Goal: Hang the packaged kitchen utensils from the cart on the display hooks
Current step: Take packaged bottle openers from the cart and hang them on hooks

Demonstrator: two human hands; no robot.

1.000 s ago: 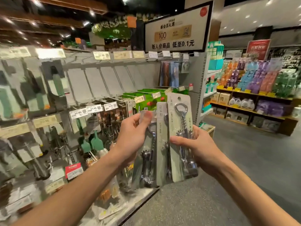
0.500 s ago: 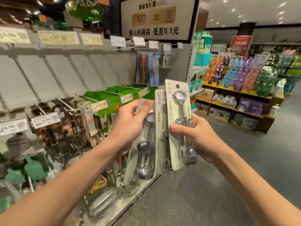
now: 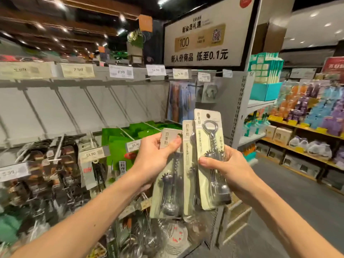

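at the centre of the frame the left grip (image 3: pixel 154 159) pinches the top of the left corkscrew pack (image 3: pixel 163 200), thumb across its front. the right grip (image 3: pixel 229 170) clasps the right corkscrew pack (image 3: pixel 208 183) mid-height, slightly higher. a middle pack (image 3: pixel 188 155) stands between them, overlapped. green packets (image 3: pixel 119 144) hang behind, centre-left.

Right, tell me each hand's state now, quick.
Left hand: grips the left corkscrew pack near its top.
Right hand: grips the right corkscrew pack at mid-height.
Middle pack: holder cannot be told.
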